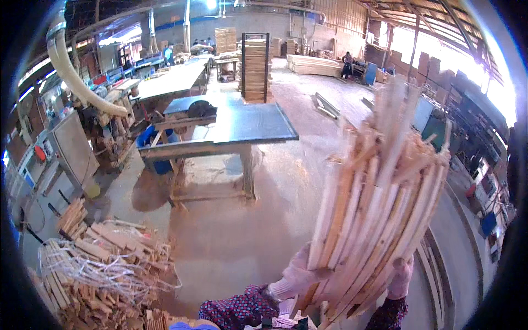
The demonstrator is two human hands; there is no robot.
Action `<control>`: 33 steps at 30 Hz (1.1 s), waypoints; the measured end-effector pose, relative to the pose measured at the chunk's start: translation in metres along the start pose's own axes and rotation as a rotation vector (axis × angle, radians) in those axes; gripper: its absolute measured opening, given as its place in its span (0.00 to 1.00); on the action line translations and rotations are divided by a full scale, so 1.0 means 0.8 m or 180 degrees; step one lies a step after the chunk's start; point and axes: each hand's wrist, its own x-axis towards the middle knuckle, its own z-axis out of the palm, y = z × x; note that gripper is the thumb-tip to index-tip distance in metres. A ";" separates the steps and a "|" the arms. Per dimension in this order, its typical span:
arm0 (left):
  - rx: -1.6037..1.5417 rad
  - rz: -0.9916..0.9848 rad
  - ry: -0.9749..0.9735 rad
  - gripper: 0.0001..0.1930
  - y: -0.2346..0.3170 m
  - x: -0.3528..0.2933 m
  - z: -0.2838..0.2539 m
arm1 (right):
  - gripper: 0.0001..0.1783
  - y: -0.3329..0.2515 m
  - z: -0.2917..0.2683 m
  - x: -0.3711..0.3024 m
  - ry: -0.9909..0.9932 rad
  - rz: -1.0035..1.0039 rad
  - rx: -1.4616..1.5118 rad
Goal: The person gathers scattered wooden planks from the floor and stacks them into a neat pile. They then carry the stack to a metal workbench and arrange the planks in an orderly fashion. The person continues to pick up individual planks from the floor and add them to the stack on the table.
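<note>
A thick bundle of wooden strips [368, 214] stands tilted in front of me, its upper ends uneven and leaning right. My left hand [300, 272], in a pale glove, grips the bundle low on its left side. On the opposite side my right hand [400, 278], gloved as well, is closed against the lower strips. The bundle hides part of both hands. Some thinner strips rise above the others and look smeared by motion. Patterned sleeves cover both forearms.
A work table with a metal top [256, 122] and a dark round disc [202, 109] stands ahead. Wood offcuts tangled with pale straps form a heap [110, 264] at lower left. Farther back are a framed board stack [256, 71] and a person [346, 65]. Long strips [430, 275] lie right.
</note>
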 end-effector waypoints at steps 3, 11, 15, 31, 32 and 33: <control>0.0058 0.0179 -0.0096 0.33 0.014 0.132 -0.016 | 0.30 0.012 0.045 0.146 -0.0305 -0.0122 0.0133; -0.0287 0.0690 0.0959 0.27 0.066 0.346 -0.190 | 0.24 0.103 0.338 0.443 -0.1623 0.0771 -0.0120; -0.0621 0.0668 0.1408 0.28 0.081 0.476 -0.261 | 0.26 0.197 0.416 0.570 -0.1886 0.1093 0.0334; -0.0324 0.0520 0.2425 0.21 0.095 0.878 -0.485 | 0.29 0.450 0.688 1.008 -0.2843 0.1933 0.0951; -0.0496 0.0682 0.2137 0.20 0.119 0.940 -0.474 | 0.29 0.471 0.700 1.055 -0.2705 0.1697 0.0845; -0.0403 0.0458 0.2048 0.19 0.115 0.905 -0.460 | 0.29 0.499 0.678 1.007 -0.2533 0.1768 0.0880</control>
